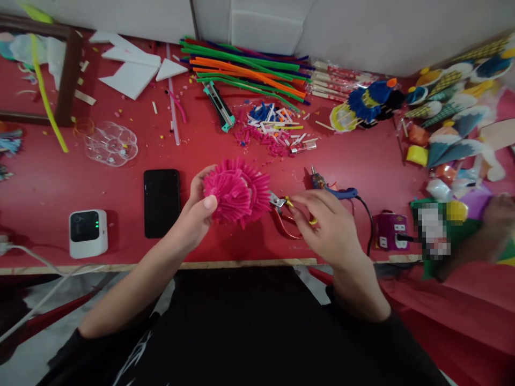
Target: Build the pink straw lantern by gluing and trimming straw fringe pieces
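My left hand (197, 212) is wrapped around a bright pink fringed ball made of pipe cleaners (237, 193), its thumb pressing on the near side. Just right of the ball are wire cutters (277, 200) with metal jaws and red and yellow handles. The thumb and fingertips of my right hand (328, 222) close on the yellow part near the jaws, and one red handle curves out below the fingers. How firmly they grip is hard to see. Behind my right hand lies a glue gun (336, 188) with a blue handle and a black cord.
Pipe cleaners (249, 69), a box cutter (219, 106) and cut scraps (273, 128) lie at the back. A phone (161, 203) and a white device (88, 233) are on the left. Right are a purple power outlet (392, 230), craft figures (450, 102) and another person's arm (478, 241).
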`<action>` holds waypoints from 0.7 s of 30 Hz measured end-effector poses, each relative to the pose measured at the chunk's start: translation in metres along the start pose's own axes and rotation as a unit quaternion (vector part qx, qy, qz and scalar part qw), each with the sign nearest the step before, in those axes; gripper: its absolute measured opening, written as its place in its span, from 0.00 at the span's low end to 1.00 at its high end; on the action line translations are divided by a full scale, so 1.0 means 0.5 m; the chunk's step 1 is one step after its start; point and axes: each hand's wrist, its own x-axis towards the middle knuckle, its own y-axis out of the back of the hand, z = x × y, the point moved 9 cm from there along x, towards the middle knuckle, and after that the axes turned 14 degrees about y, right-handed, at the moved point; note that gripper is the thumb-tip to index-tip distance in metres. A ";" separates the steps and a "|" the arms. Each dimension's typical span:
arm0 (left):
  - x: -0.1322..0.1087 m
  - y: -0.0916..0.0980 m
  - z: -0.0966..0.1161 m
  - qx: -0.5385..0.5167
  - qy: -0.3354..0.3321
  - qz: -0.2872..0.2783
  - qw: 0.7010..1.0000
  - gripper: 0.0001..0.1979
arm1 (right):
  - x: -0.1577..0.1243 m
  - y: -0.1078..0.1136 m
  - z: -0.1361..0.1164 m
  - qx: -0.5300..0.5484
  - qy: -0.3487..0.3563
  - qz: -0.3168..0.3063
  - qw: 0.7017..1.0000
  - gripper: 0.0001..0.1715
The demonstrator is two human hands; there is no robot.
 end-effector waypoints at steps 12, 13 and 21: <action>-0.018 -0.033 0.007 0.059 0.033 -0.026 0.997 0.33 | 0.131 0.050 -0.119 0.056 0.103 0.133 0.984 0.06; -0.019 -0.031 0.007 0.060 0.033 -0.024 0.997 0.33 | 0.131 0.051 -0.119 0.053 0.105 0.132 0.984 0.06; -0.012 -0.022 0.005 0.057 0.047 -0.013 0.997 0.32 | 0.118 0.054 -0.128 0.002 0.145 0.087 0.986 0.08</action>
